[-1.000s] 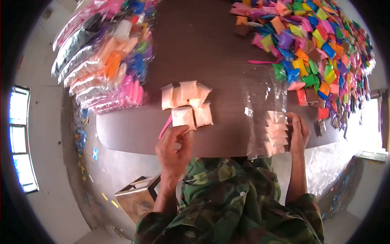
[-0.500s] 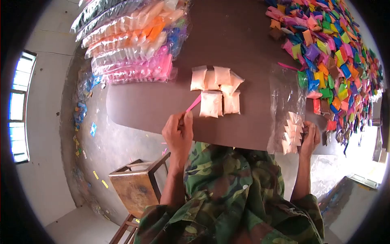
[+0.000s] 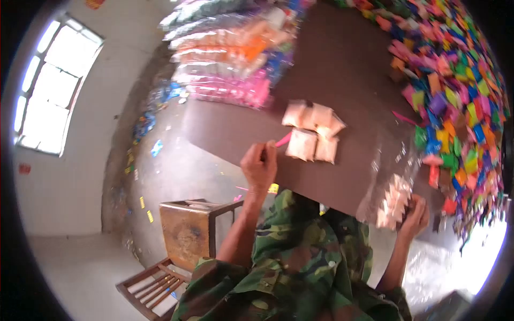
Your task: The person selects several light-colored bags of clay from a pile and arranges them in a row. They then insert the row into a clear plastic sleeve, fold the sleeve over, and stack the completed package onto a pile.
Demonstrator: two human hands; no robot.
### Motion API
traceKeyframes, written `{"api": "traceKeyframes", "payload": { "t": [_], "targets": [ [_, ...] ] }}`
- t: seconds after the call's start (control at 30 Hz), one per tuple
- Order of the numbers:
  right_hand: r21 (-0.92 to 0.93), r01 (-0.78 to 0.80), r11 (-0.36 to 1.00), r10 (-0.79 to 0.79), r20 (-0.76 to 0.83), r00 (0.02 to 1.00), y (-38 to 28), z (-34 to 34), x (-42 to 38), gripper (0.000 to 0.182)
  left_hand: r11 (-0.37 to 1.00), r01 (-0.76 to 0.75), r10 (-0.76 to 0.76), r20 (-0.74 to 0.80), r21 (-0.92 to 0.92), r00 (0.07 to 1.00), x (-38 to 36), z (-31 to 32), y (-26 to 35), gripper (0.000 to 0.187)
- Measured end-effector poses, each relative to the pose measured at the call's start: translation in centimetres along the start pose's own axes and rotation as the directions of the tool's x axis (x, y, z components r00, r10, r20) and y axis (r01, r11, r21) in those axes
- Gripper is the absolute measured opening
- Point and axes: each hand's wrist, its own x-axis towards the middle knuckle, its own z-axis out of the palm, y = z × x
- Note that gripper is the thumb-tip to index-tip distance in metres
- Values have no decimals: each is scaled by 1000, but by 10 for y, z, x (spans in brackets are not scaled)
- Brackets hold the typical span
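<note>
From the middle of the view, the left hand [image 3: 258, 166] was just off the centre toward 9 o'clock, at the near edge of the dark brown table [image 3: 337, 59]. Its thumb and fingertips were closed together, pinching the near end of a narrow pink plastic strip [image 3: 284, 140], which slanted up toward 2 o'clock and ended beside the loose group of small peach-coloured packets in clear wrap [image 3: 301, 145]. That group lay flat on the table toward 2 o'clock, its upper packets overlapping and two more side by side below them.

The right hand [image 3: 416, 216] was toward 4 o'clock, its fingers curled in and their tips at the right edge of the long clear plastic bag [image 3: 375, 190]. Whether they had the plastic pinched or only rested against it could not be told. Inside the bag's lower end, a stack of overlapping peach-coloured packets [image 3: 395, 200] leaned in a slanted row, just beside those fingertips.

A heap of small multicoloured packets [image 3: 455, 101] spread from 1 to 3 o'clock, with a second pink strip [image 3: 404, 117] at its near side. Filled clear bags in grey, orange, white and pink [image 3: 225, 53] lay in rows toward 11 o'clock. On the floor toward 8 o'clock stood a worn brown stool [image 3: 187, 235].
</note>
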Motion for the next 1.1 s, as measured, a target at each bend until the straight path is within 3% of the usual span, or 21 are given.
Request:
{"api": "traceKeyframes", "payload": {
  "t": [0.1, 0.17, 0.23, 0.33, 0.57, 0.7, 0.8, 0.9, 0.93, 1.03, 1.1],
  "targets": [
    [44, -45, 998, 44, 22, 999, 11, -3, 4, 42, 999, 7, -5, -38, 44, 999, -2, 6, -1, 26],
    [-41, 21, 999, -20, 30, 999, -7, 8, -2, 43, 994, 18, -16, -13, 112, 1000, -1, 4, 4, 29],
    [-104, -7, 995, 11, 39, 999, -8, 8, -2, 46, 989, -45, 52, -45, 138, 998, 1, 5, 6, 33],
    [-148, 1, 989, 9, 68, 998, -12, 7, -2, 46, 986, -15, 21, -31, 168, 999, 1, 4, 9, 34],
    [-213, 65, 975, -50, 73, 996, -3, 8, 4, 42, 993, -10, 16, -53, 115, 998, -1, 2, 14, 29],
    [-362, 194, 912, -179, 75, 981, -26, 14, -3, 36, 997, 50, -53, 44, 67, 998, 3, -5, 19, 24],
    [-364, 226, 904, -214, 74, 974, -21, 10, -2, 35, 997, 72, -69, 161, -17, 985, 15, -13, 39, 23],
    [-315, 187, 931, -185, 36, 982, -18, 11, -3, 35, 984, -106, 69, 243, 143, 968, 29, -9, 50, 24],
    [-300, 195, 934, -195, 29, 980, -12, 11, -2, 36, 969, -89, 7, 334, 231, 943, 34, -8, 58, 25],
    [-257, 190, 948, -187, 33, 982, -12, 11, 0, 36, 967, -106, -6, 434, 232, 901, 38, 4, 54, 27],
    [-234, 160, 959, -156, 34, 987, -22, 16, -3, 34, 995, 38, -77, 464, 92, 883, 37, 10, 39, 30]
  ]
}}
